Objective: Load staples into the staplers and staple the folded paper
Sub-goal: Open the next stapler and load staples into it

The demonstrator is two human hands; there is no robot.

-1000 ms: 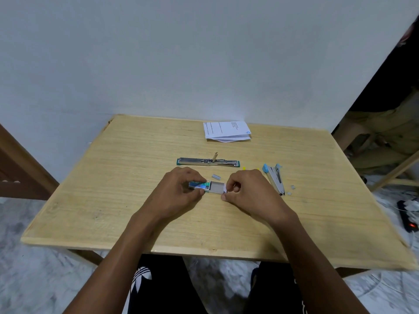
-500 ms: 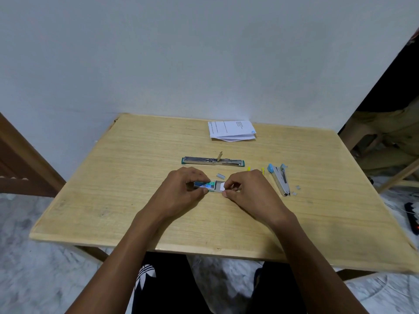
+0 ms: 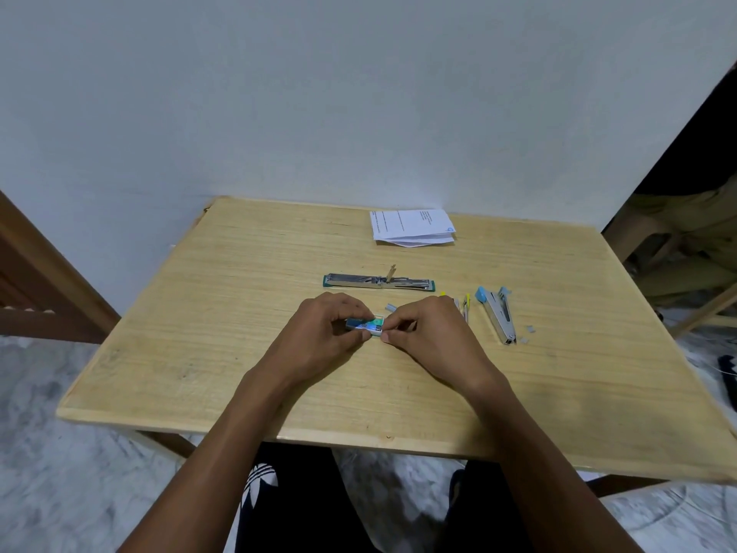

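Over the pale wooden table (image 3: 199, 353), the left hand (image 3: 319, 337) and right hand (image 3: 434, 337) pinched a small blue-green staple box (image 3: 365, 325); a long green-edged opened metal stapler (image 3: 377, 282) lay just beyond.

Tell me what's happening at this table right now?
A person holds a small staple box between the left hand and right hand, apparently sliding it shut. A green stapler lies opened flat just beyond; a blue stapler lies to the right, loose staples beside it. The folded paper sits untouched at the wooden table's far edge.
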